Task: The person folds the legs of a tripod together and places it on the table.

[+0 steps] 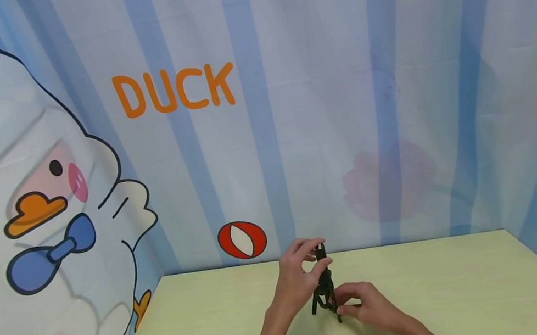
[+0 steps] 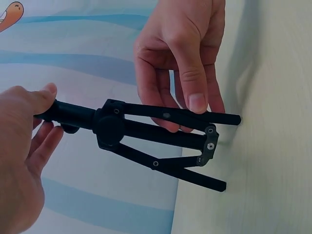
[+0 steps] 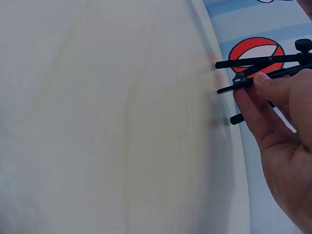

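A small black tripod [image 1: 324, 284] stands nearly upright over the pale yellow table, its legs partly spread. My left hand [image 1: 296, 272] grips the top of its column between thumb and fingers. Lower down, my right hand [image 1: 366, 306] pinches one leg. In the left wrist view, the tripod [image 2: 165, 127] shows hinged legs, braces and a round knob, with the right thumb [image 2: 197, 101] laid along one leg. From the right wrist, three leg tips show close to the tabletop, and the right hand [image 3: 287, 122] holds a leg near the brace joint.
The pale yellow table [image 1: 206, 318] extends to both sides of the hands. Behind it hangs a blue-striped curtain [image 1: 314, 129] printed with a large duck [image 1: 61, 268], the word DUCK and a red-and-white ball [image 1: 257, 239].
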{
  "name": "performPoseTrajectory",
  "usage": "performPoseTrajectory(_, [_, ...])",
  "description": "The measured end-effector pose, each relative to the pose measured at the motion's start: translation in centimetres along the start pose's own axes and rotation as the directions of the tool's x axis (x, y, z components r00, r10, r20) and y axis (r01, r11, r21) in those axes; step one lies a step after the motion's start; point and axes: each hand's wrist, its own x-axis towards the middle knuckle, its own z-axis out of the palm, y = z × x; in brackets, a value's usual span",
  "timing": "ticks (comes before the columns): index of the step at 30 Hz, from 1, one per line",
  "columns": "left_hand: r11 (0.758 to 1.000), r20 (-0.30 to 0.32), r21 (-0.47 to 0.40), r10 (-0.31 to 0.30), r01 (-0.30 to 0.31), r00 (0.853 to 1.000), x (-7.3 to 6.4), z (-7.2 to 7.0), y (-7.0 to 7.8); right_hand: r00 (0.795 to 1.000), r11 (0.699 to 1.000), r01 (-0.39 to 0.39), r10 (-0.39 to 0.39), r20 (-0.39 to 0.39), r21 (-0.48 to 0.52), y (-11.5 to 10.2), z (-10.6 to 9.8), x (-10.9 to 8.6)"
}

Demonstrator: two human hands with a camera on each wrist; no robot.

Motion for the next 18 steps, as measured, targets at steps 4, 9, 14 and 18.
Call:
performPoseTrajectory(4, [1.0,-0.006,-0.023,0.007,-0.007,1.0,0.11,-0.12,0.15,0.999,0.999,-0.032,0.032,0.003,0.013,-0.15,0.02,0.12])
performPoseTrajectory(9, [1.0,0.015,-0.03,-0.005,0.006,1.0,0.08,-0.43,0.24,0.992,0.995,-0.095,0.096,-0.081,0.009,-0.18,-0.29,0.17])
performPoseTrajectory(14, [0.998,0.025,-0.057,-0.011,0.012,1.0,0.02,-0.66,0.21,0.974,0.991,-0.131,0.132,-0.184,0.017,0.04,-0.59,0.08])
performPoseTrajectory(18, [0.995,0.039,-0.099,0.004,0.0,0.999,0.03,-0.73,0.17,0.979,0.993,-0.11,0.114,-0.171,0.031,0.16,-0.66,0.11])
